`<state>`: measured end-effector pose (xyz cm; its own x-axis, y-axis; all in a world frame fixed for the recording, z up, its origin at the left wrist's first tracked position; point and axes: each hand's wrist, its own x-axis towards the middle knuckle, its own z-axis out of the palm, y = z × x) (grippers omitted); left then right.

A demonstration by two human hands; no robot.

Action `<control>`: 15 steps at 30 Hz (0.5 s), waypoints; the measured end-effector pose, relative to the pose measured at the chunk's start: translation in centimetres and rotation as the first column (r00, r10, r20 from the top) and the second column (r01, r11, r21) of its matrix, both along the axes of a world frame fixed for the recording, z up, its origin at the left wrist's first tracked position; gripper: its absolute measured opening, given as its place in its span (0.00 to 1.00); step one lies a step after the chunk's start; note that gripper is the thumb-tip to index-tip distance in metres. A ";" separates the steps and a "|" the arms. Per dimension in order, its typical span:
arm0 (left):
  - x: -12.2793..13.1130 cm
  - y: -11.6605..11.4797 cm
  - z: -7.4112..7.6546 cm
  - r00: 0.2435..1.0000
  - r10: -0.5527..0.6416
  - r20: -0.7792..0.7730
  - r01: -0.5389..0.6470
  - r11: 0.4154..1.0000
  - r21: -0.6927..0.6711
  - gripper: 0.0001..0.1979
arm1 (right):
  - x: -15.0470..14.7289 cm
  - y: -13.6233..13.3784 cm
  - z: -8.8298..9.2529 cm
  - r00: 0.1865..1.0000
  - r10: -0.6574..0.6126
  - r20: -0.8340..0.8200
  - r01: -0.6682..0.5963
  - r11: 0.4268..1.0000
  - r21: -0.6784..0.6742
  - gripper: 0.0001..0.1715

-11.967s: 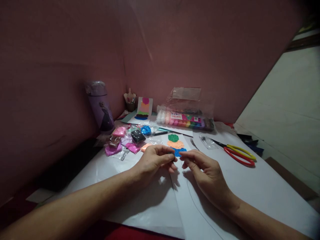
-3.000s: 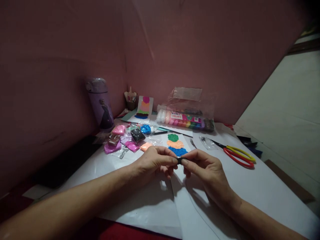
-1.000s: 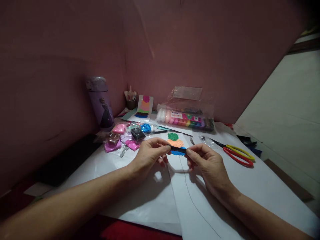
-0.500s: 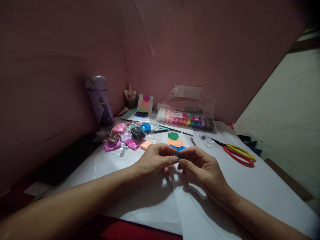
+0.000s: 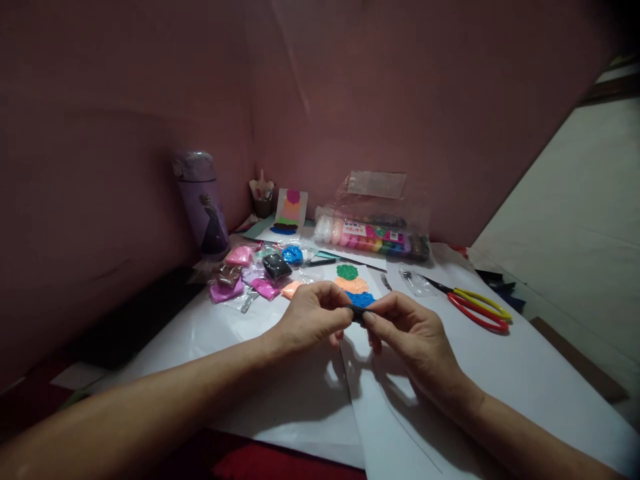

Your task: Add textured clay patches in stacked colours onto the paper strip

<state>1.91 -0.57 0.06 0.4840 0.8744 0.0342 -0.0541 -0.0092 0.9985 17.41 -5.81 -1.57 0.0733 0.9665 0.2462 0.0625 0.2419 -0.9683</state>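
Between my two hands, over the white paper, is a small piece of black modelling clay [image 5: 358, 313]. My left hand [image 5: 317, 312] pinches its left end between thumb and fingers. Its right end is in the pinch of my right hand [image 5: 407, 330]. Just behind the hands lies a white card [image 5: 371, 277] with green clay [image 5: 347, 272], peach clay [image 5: 351, 285] and blue clay [image 5: 361, 299] pressed on it, partly hidden by my fingers. Bagged black clay [image 5: 277, 267] lies among other clay packets beyond my left hand.
Scissors [image 5: 477, 310] with red and yellow handles lie at the right, near a fork [image 5: 385, 282]. A bag of coloured clay [image 5: 373, 237] stands at the back beside a clay-decorated card [image 5: 289, 213]. A purple bottle [image 5: 203, 207] is at the back left.
The black clay has gone from a rounded lump to a longer, thinner strip. My hands have drawn slightly apart, the right one moving a little to the right.
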 end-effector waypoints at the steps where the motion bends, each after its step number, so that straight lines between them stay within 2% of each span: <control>1: 0.0 0.0 0.1 1.000 0.024 0.014 -0.024 1.000 -0.009 0.04 | 0.1 0.2 -0.1 0.999 -0.028 -0.022 0.028 1.000 0.005 0.09; 5: -0.4 0.4 -0.1 0.991 0.108 0.081 -0.108 0.994 -0.016 0.03 | 0.7 1.0 -0.4 0.984 -0.127 -0.125 0.123 0.992 -0.039 0.10; 8: -0.7 0.7 -0.5 0.984 0.108 0.141 -0.107 0.994 -0.017 0.03 | 0.9 1.3 -0.6 0.978 -0.142 -0.151 0.127 0.986 -0.108 0.13; 12: -0.8 0.8 -0.7 0.987 0.015 0.163 -0.008 0.999 -0.042 0.10 | 0.8 1.2 -0.6 0.978 -0.137 -0.155 0.117 0.985 -0.130 0.16; 15: -0.7 0.5 -0.6 0.989 -0.097 0.114 0.102 0.994 -0.039 0.15 | 0.6 1.0 -0.5 0.984 -0.075 -0.161 0.056 0.991 -0.123 0.16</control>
